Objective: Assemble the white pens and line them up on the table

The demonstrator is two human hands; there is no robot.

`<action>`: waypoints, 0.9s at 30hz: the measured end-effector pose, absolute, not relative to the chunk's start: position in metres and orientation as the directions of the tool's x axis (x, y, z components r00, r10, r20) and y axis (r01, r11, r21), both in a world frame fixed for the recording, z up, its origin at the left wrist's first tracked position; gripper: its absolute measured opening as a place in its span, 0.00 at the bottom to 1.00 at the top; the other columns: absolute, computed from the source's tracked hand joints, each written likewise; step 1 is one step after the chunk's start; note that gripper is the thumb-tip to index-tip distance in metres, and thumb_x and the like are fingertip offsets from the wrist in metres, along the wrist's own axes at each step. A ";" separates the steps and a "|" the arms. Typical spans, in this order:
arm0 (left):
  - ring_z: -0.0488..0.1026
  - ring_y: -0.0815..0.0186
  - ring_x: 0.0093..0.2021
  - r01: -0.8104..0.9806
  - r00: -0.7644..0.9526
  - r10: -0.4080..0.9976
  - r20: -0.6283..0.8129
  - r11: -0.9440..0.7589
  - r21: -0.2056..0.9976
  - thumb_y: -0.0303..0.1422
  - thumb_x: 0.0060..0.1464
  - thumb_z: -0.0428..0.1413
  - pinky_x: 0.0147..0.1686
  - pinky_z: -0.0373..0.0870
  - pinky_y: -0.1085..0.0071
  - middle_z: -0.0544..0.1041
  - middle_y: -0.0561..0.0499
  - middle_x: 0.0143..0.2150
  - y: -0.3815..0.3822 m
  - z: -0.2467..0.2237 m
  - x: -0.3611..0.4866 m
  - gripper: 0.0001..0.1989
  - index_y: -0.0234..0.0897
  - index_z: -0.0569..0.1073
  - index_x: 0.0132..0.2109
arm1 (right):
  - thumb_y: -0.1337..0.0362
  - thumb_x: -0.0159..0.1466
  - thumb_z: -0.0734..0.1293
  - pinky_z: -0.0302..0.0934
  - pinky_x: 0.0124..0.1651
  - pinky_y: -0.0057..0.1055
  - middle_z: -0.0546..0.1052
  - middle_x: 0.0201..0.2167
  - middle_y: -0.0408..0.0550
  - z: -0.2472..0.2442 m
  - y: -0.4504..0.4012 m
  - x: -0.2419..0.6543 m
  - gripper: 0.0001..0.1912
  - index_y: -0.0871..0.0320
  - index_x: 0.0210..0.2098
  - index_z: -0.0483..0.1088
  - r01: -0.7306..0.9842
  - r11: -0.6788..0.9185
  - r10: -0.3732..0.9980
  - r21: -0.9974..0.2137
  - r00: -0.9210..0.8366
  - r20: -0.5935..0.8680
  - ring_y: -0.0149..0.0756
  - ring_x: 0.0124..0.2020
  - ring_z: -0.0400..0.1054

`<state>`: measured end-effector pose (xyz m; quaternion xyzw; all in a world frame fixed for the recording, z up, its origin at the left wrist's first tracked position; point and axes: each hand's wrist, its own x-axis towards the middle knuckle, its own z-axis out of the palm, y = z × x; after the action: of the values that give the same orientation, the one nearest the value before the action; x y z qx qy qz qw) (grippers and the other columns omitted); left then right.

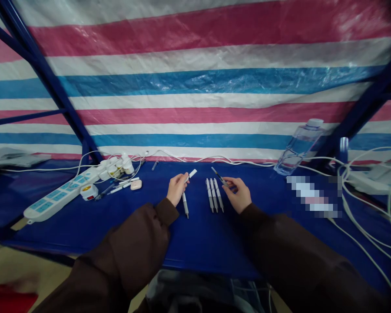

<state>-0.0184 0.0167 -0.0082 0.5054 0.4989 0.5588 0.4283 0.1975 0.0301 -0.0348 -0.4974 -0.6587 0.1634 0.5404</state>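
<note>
My two arms are reaching forward in brown sleeves over a blue table, both wrists turning inward, hands apart at about the same level. My left hand is pinching a white tube between thumb and fingers, its end pointing up and to the right. My right hand is gripping a slim refill piece by its grey lower end, the thin part pointing up and to the left. Between my hands three pens are lying side by side, tips toward me. Another pen is lying just below my left hand; I cannot tell whether my fingers are touching it. To the left, a power strip full of plugs is sitting near a small adapter, loose pens and a pale case. To the right, a clear bottle is standing before white cables. Behind everything a striped sheet is hanging.
</note>
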 end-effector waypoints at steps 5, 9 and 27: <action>0.52 0.77 0.14 -0.299 -0.064 0.996 -0.062 0.040 0.953 0.43 0.49 0.52 0.15 0.48 0.77 0.58 0.58 0.17 0.029 -0.017 -0.025 0.15 0.32 0.68 0.29 | 0.55 0.46 0.69 0.63 0.26 0.32 0.73 0.29 0.49 -0.039 0.039 0.197 0.20 0.59 0.35 0.69 0.074 0.204 0.963 -0.976 0.167 0.214 0.33 0.26 0.67; 0.55 0.78 0.14 -0.393 -0.033 0.986 -0.165 0.139 0.909 0.39 0.51 0.50 0.15 0.52 0.78 0.61 0.57 0.19 0.034 -0.020 -0.029 0.14 0.30 0.69 0.31 | 0.57 0.43 0.70 0.63 0.25 0.31 0.74 0.28 0.48 -0.040 0.041 0.198 0.19 0.60 0.33 0.69 -0.083 0.094 0.978 -0.992 0.193 0.077 0.34 0.25 0.68; 0.58 0.77 0.14 -0.431 -0.045 0.983 -0.180 0.143 0.891 0.37 0.50 0.51 0.15 0.53 0.78 0.63 0.55 0.19 0.036 -0.024 -0.030 0.13 0.29 0.69 0.31 | 0.62 0.44 0.68 0.60 0.24 0.27 0.74 0.27 0.47 -0.036 0.039 0.197 0.16 0.61 0.33 0.69 -0.107 0.030 0.982 -0.994 0.188 0.009 0.30 0.25 0.66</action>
<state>-0.0301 0.0363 -0.0237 0.3142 0.4391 0.5742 0.6154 0.1973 0.0386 -0.0355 -0.5117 -0.4273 0.4725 0.5764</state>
